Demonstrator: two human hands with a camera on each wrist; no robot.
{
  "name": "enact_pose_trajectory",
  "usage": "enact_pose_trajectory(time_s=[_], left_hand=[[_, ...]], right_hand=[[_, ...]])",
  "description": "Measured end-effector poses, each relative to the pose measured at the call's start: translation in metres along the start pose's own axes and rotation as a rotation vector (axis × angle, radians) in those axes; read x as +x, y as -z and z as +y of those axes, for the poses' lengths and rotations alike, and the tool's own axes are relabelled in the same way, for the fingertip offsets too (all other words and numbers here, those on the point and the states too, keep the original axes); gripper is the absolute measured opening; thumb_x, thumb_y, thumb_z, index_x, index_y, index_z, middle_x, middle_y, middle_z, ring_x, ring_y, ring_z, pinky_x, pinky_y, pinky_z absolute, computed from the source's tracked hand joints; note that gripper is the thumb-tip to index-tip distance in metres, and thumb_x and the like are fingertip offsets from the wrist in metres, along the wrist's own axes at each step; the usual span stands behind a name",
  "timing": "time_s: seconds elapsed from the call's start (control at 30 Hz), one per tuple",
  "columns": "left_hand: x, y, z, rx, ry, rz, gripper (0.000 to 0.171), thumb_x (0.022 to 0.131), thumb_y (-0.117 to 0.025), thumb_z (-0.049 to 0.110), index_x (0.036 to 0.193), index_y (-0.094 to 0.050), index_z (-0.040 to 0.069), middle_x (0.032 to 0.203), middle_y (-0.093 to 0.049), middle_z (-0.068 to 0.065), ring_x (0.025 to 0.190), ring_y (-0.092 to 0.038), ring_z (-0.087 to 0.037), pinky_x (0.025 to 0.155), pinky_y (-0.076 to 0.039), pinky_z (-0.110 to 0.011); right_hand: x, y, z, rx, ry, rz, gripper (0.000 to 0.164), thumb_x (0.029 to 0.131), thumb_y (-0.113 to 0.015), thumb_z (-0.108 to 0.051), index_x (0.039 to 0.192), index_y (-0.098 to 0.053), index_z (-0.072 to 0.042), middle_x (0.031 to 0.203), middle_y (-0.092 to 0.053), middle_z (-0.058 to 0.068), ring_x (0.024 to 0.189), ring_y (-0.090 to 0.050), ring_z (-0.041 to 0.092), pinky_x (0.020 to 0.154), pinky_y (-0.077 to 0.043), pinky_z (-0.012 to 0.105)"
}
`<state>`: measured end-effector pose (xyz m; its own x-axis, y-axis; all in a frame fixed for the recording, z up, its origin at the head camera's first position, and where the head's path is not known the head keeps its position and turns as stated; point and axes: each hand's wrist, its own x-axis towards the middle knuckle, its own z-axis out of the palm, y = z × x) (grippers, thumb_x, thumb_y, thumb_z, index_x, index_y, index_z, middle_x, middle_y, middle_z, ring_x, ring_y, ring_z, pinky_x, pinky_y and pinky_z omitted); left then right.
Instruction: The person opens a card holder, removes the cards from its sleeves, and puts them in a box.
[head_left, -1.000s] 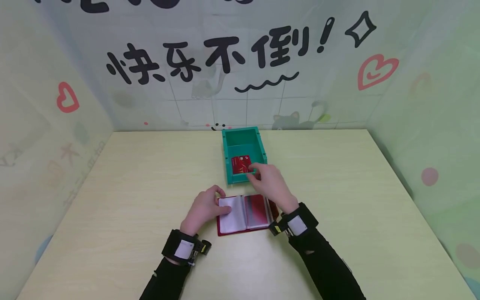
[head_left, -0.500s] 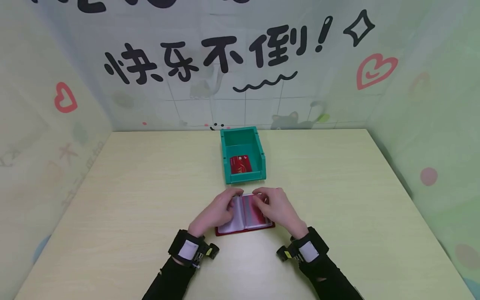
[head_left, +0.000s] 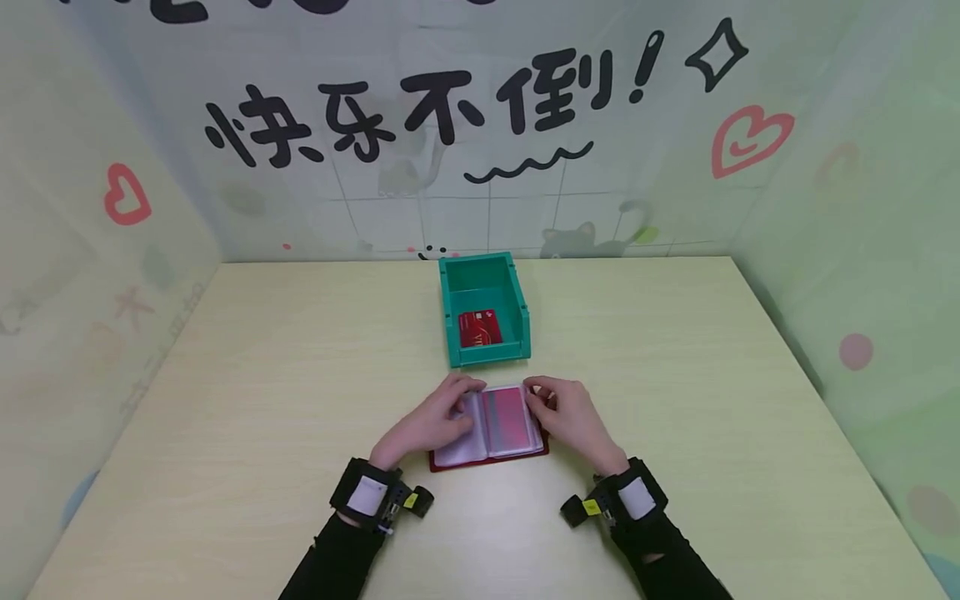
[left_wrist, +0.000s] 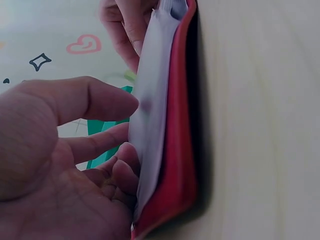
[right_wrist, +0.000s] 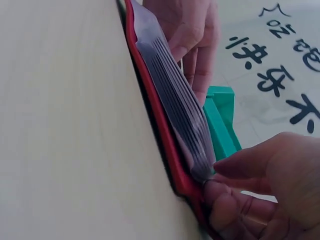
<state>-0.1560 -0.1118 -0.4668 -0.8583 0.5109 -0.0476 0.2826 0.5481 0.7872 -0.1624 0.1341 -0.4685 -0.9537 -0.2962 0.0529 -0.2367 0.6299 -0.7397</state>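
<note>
A small card holder (head_left: 470, 450) with a red cover and clear plastic sleeves lies open on the table. A pinkish-red card (head_left: 508, 419) shows through its right-hand sleeve. My left hand (head_left: 435, 422) lies over the left page, its thumb on the plastic and its other fingers loosely bent along the edge. At the right edge, my right hand (head_left: 576, 419) pinches the sleeves (right_wrist: 175, 95) between thumb and fingers. In the right wrist view the sleeves form a layered stack above the red cover (right_wrist: 162, 127).
Just beyond the card holder stands a teal bin (head_left: 491, 356) with a low front, holding a red card (head_left: 480, 328). A pale wooden table (head_left: 300, 350) spreads around them. Printed cloth walls (head_left: 637, 183) rise at the back and both sides.
My right hand has come back from the bin to the card holder, then shifted to its right edge. The left hand has moved further onto the left page.
</note>
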Motion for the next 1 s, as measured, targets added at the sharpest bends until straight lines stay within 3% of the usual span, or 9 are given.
enact_pose_trajectory(time_s=[0.2,0.5,0.7,1.0], left_hand=[[0.000,0.002,-0.003,-0.037,-0.012,0.010,0.048,0.093,-0.059,0.004,0.140,-0.051,0.002,0.127,-0.050,-0.013,0.101,-0.046,-0.019,0.081,-0.043,-0.024],[-0.001,0.003,-0.004,-0.058,-0.038,0.032,0.045,0.093,-0.061,0.004,0.137,-0.054,0.000,0.122,-0.053,-0.015,0.097,-0.047,-0.019,0.078,-0.042,-0.023],[-0.001,0.003,-0.003,-0.066,-0.034,0.032,0.045,0.093,-0.061,0.004,0.137,-0.054,0.000,0.119,-0.053,-0.014,0.096,-0.046,-0.019,0.076,-0.040,-0.022],[-0.001,0.003,-0.003,-0.086,0.000,0.022,0.045,0.095,-0.061,0.006,0.139,-0.054,0.002,0.123,-0.054,-0.013,0.100,-0.047,-0.020,0.079,-0.041,-0.023]], right_hand=[[0.003,-0.001,0.011,0.126,0.011,-0.065,0.032,0.099,-0.062,-0.017,0.129,-0.067,-0.007,0.082,-0.064,0.007,0.065,-0.053,0.012,0.052,-0.044,0.022],[0.005,-0.002,0.005,0.064,0.038,-0.084,0.037,0.099,-0.063,-0.022,0.133,-0.065,-0.008,0.076,-0.058,0.002,0.070,-0.051,0.012,0.057,-0.040,0.020],[0.005,-0.005,0.004,0.017,0.054,-0.048,0.034,0.098,-0.065,-0.023,0.128,-0.068,-0.008,0.078,-0.058,0.002,0.072,-0.050,0.011,0.061,-0.039,0.021],[0.006,-0.009,0.001,0.066,0.096,0.030,0.026,0.094,-0.070,-0.017,0.117,-0.071,-0.004,0.079,-0.052,0.005,0.073,-0.048,0.014,0.062,-0.036,0.021]])
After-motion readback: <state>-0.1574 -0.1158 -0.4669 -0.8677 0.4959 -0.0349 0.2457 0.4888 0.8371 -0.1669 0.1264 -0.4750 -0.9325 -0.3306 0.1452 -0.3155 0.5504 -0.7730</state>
